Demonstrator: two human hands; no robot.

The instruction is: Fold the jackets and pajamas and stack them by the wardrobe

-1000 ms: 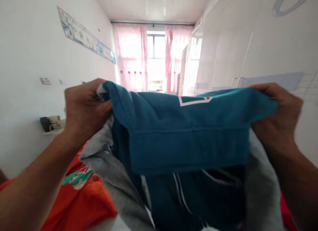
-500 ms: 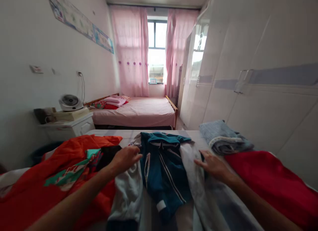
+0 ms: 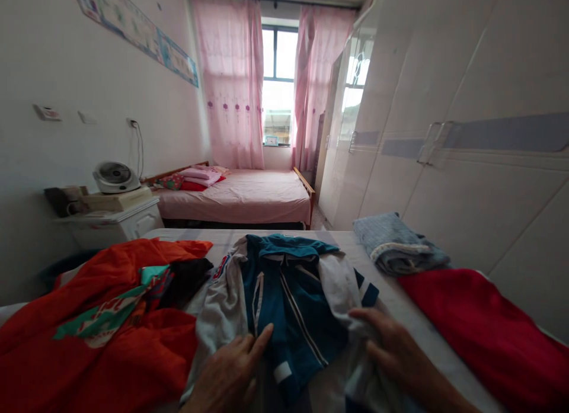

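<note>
A teal and grey jacket (image 3: 288, 294) with white stripes lies spread on the bed (image 3: 422, 330) in front of me. My left hand (image 3: 233, 371) rests flat on its grey left part, fingers stretched out toward the teal middle. On the jacket's grey right side my right hand (image 3: 391, 348) lies palm down, fingers apart. Neither hand holds anything.
An orange blanket (image 3: 98, 336) with a teal patch is heaped on the left. A red cloth (image 3: 484, 336) and a folded blue-grey towel (image 3: 395, 244) lie on the right, beside white wardrobe doors (image 3: 466, 182). Further back stand a pink bed (image 3: 240, 197) and a nightstand (image 3: 111, 217) with a fan.
A second ago both hands held the jacket up before my face. It came down onto the bed, and since then both hands have slid back along it toward me.
</note>
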